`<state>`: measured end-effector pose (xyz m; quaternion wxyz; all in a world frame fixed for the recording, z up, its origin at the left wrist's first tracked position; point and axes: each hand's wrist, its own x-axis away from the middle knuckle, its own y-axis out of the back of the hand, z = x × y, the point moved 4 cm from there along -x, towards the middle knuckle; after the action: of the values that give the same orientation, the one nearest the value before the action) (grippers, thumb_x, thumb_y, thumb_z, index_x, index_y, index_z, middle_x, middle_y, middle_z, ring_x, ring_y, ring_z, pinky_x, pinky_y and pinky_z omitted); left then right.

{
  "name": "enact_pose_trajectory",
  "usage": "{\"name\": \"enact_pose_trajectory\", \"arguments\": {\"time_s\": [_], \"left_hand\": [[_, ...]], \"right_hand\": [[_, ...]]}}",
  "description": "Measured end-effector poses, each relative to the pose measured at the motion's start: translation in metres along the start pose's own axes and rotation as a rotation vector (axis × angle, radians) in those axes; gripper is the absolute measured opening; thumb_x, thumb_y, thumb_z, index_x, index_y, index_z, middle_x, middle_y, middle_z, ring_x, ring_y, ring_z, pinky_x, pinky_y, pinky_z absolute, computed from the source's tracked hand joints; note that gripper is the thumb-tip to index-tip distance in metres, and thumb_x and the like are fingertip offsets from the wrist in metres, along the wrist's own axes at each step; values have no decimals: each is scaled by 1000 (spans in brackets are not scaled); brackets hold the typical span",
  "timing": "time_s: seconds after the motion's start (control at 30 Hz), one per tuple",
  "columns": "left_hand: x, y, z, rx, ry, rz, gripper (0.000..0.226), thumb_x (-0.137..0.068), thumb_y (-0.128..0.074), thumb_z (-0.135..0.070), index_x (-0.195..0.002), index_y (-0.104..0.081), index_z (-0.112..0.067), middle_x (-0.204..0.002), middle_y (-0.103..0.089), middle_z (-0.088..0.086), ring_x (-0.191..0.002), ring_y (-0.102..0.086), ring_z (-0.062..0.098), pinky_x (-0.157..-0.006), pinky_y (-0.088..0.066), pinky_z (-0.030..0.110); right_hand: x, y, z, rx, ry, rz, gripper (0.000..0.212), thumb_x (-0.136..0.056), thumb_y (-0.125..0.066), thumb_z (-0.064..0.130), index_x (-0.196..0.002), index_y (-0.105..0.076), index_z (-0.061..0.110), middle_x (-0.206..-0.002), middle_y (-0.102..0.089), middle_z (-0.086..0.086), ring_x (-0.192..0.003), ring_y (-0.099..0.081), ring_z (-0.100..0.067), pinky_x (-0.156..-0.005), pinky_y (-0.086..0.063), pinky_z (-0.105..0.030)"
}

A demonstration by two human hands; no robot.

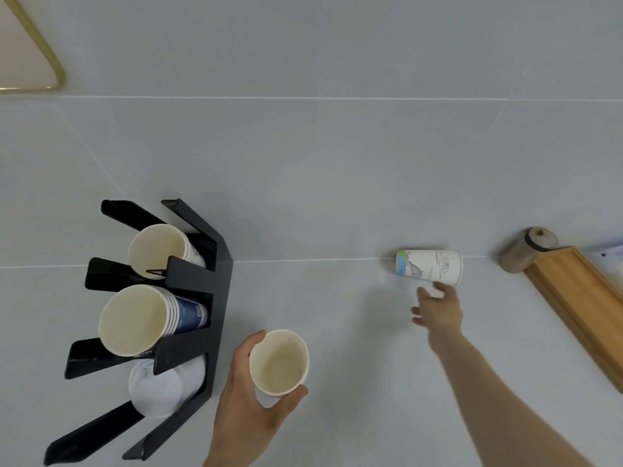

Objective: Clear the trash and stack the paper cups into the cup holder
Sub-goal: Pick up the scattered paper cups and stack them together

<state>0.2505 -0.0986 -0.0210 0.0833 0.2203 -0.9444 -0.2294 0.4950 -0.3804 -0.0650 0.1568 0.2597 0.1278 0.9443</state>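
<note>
A black cup holder (220, 284) stands at the left. Its top slot holds one paper cup (158, 249), its middle slot a stack of blue-sided cups (135, 320), its bottom slot white lids (158, 389). My left hand (242, 399) grips an upright paper cup (279, 362) just right of the holder. A printed white paper cup (428, 266) lies on its side on the grey counter (320, 183). My right hand (438, 310) reaches up to it, fingers spread, fingertips at its lower side.
A wooden tray (580, 305) lies at the right edge, with a brown lidded bottle (526, 251) lying at its far end. A pink, gold-rimmed object (23, 52) fills the top left corner.
</note>
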Motion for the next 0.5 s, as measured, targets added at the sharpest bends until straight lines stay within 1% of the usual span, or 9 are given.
{"name": "enact_pose_trajectory", "arguments": {"time_s": [0.07,0.13,0.17,0.27,0.3,0.33,0.4,0.47,0.5], "left_hand": [[-2,0,-1,3,2,-4,99,-53,-95,-41,-133,-36,-47,-133,-42,-38,-120,-47,-12,-88,-44,18],[-4,-1,0,7,12,-2,100,-52,-94,-43,-133,-36,-47,-133,-42,-37,-121,-48,-9,-90,-45,21],[-5,-1,1,3,14,0,100,-52,-94,-44,-133,-36,-47,-134,-42,-36,-121,-49,-8,-91,-46,21],[-6,-1,2,-11,1,-1,101,-51,-94,-45,-133,-36,-48,-136,-42,-35,-124,-49,-6,-94,-46,22],[-6,-1,3,-11,1,-1,102,-50,-94,-46,-133,-35,-48,-136,-42,-34,-124,-49,-5,-95,-47,23],[-7,-1,3,-12,3,1,102,-50,-93,-47,-133,-35,-48,-137,-42,-34,-124,-49,-5,-95,-47,24],[-9,-1,3,-17,4,4,102,-50,-93,-48,-133,-35,-49,-137,-43,-33,-125,-50,-3,-97,-47,25],[-9,-2,4,-22,10,4,102,-50,-93,-48,-133,-34,-51,-137,-43,-33,-125,-50,-2,-96,-47,24],[-10,-2,4,-23,14,3,102,-50,-93,-47,-133,-34,-50,-137,-43,-34,-125,-50,-2,-96,-47,24]], "right_hand": [[-32,12,5,-59,-82,-6,57,-93,-62,15,-145,-38,20,-101,-65,-15,-62,-63,-28,-60,-57,-39],[-55,22,12,-118,-138,-13,65,-93,-61,11,-149,-30,22,-104,-62,-21,-59,-60,-27,-57,-53,-38],[-64,25,15,-144,-156,-28,67,-93,-61,10,-149,-28,22,-104,-62,-22,-59,-60,-27,-59,-54,-40],[-79,27,20,-208,-189,-81,76,-90,-65,13,-152,-23,26,-103,-62,-21,-60,-60,-28,-78,-57,-48],[-82,27,22,-219,-193,-83,80,-89,-67,16,-153,-21,29,-99,-62,-19,-62,-60,-29,-81,-57,-49],[-83,25,24,-221,-193,-70,81,-88,-67,18,-153,-21,33,-94,-62,-17,-64,-60,-30,-80,-56,-48],[-84,21,29,-196,-177,-9,75,-88,-66,20,-151,-28,36,-87,-61,-14,-66,-62,-31,-73,-57,-45],[-83,19,33,-145,-132,23,55,-88,-67,22,-139,-45,24,-91,-61,-18,-64,-62,-31,-63,-56,-40],[-83,19,34,-132,-112,20,46,-88,-67,22,-130,-50,18,-95,-61,-21,-64,-62,-32,-59,-55,-38]]}}
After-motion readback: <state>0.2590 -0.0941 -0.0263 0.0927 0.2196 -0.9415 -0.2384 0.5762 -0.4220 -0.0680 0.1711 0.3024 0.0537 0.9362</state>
